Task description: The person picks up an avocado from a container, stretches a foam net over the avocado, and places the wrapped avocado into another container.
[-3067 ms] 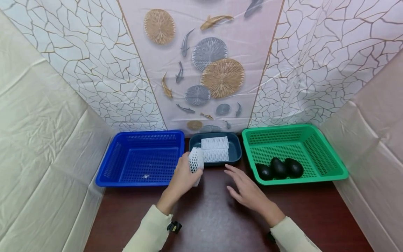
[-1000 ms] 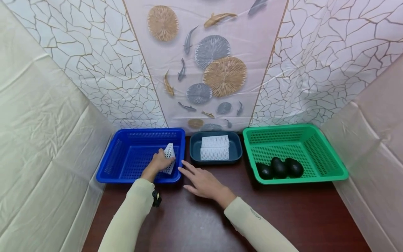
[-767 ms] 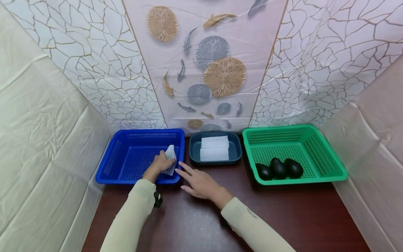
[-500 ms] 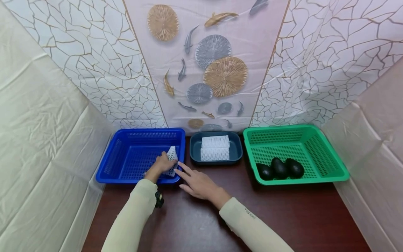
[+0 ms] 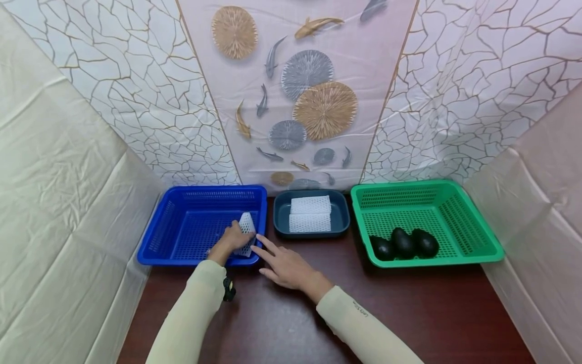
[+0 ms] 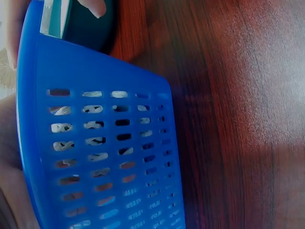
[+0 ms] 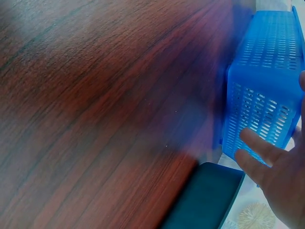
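In the head view my left hand point(image 5: 233, 237) grips a white foam net sleeve point(image 5: 246, 226) inside the blue basket point(image 5: 156, 222), close to its right wall. The sleeve stands on end, leaning a little; whatever it may contain is hidden. White netting point(image 6: 62, 128) shows through the basket's slots in the left wrist view. My right hand point(image 5: 291, 267) has its fingers stretched out, fingertips right at the basket's right rim. That hand point(image 7: 281, 176) also shows in the right wrist view, overlapping the slotted blue wall.
A dark teal tray point(image 5: 341, 215) between the baskets holds two more white foam net sleeves point(image 5: 310, 222). To the right, a green basket point(image 5: 473, 227) holds three dark avocados point(image 5: 402, 242). The brown wooden table point(image 5: 291, 323) runs up to fabric-covered walls.
The left hand has carried the sleeve from before the tray leftward into the blue basket. The right hand has followed left to the rim. Lately the sleeve's tilt has shifted slightly.
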A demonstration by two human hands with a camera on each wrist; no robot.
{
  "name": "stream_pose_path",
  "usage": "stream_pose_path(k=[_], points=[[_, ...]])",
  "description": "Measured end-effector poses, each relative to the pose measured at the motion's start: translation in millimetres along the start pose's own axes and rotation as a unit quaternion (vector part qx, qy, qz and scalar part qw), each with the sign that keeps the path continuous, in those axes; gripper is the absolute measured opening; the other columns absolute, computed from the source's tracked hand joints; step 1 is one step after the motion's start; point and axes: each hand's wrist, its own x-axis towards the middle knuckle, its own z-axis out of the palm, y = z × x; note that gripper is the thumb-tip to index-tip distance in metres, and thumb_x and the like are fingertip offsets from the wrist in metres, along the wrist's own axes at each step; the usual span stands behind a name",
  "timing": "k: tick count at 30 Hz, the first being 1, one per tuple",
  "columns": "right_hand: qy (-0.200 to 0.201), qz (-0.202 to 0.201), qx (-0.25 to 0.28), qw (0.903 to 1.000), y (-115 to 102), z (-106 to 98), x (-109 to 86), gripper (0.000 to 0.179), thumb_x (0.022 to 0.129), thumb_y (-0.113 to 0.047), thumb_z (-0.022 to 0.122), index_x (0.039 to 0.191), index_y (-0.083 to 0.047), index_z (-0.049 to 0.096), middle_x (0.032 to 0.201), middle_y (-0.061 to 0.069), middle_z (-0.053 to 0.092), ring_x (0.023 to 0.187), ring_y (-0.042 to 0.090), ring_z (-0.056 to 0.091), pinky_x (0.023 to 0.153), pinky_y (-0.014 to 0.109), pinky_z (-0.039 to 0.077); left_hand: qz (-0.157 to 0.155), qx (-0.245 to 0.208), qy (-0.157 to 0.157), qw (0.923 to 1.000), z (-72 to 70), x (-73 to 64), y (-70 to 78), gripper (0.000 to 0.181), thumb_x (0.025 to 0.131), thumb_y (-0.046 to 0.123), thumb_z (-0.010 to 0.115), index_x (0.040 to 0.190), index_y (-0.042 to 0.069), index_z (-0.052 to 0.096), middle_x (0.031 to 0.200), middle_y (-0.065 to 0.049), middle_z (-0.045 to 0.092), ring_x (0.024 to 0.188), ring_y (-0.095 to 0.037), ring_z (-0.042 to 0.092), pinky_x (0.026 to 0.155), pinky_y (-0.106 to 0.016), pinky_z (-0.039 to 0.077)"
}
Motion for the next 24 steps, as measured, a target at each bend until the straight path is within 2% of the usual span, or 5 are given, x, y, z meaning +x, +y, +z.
stream_pose_path(k=[9,16,24], points=[[0.007,-0.003,-0.006,0.9999,3.7,6.1,-1.2,0.068,0.107,-0.046,0.049,0.166,-0.025,0.021,0.176,0.001,0.002,0.128,0.026,0.062,0.103,0.045,0.053,0.009,0.007,0.015,0.9998,-1.2,-2.5,-5.8,0.089,0.1,0.047,0.058,0.156,-0.01,0.019,0.138,-0.039,0.049,0.121,-0.048,0.059,0.099,-0.06,0.051],[0.007,-0.003,-0.007,0.9999,3.0,6.1,-1.5,0.07,0.107,-0.045,0.051,0.166,-0.025,0.021,0.176,0.001,0.001,0.126,0.027,0.064,0.103,0.046,0.053,0.014,0.001,0.021,0.9997,-5.2,-4.1,-8.1,0.087,0.1,0.05,0.056,0.154,-0.009,0.023,0.141,-0.039,0.046,0.122,-0.048,0.057,0.098,-0.06,0.051],[0.009,-0.012,-0.016,0.9998,1.0,5.0,-1.1,0.07,0.107,-0.045,0.051,0.166,-0.023,0.021,0.175,0.006,0.005,0.121,0.027,0.066,0.1,0.045,0.055,0.024,-0.005,0.025,0.9994,-13.1,-10.4,-10.1,0.089,0.1,0.051,0.055,0.156,-0.009,0.019,0.149,-0.041,0.038,0.13,-0.051,0.052,0.101,-0.062,0.05]])
